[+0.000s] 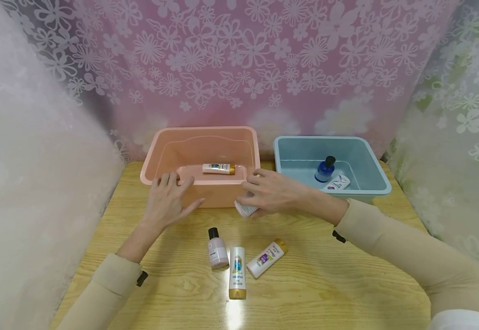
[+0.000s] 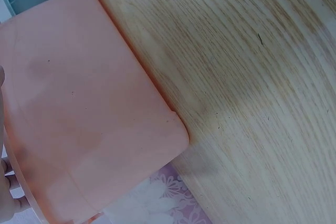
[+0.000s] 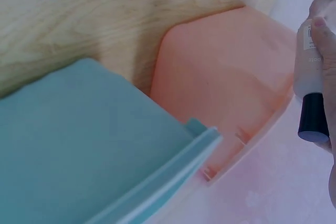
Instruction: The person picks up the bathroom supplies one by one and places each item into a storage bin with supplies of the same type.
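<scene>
My right hand [image 1: 270,190] holds a pale bottle [image 3: 310,72] with a black cap, partly hidden by the fingers in both views. In the head view, this bottle is just in front of the right end of the peach bin [image 1: 146,176]. My left hand [image 1: 167,201] rests at the bin's front rim on the left, its fingers over the edge and the thumb spread away. Inside that bin lies a white tube [image 1: 216,168] with a gold cap. Before the bins lie a pinkish bottle [image 1: 217,252] with a black cap, a white gold-capped tube [image 1: 237,270] and another gold-capped bottle [image 1: 266,260].
A blue bin [image 1: 377,167] stands to the right of the peach one. It contains a dark blue bottle [image 1: 324,170] and a white bottle [image 1: 338,182]. Both bins are at the back of the wooden table [image 1: 326,275], against a floral curtain [image 1: 243,68].
</scene>
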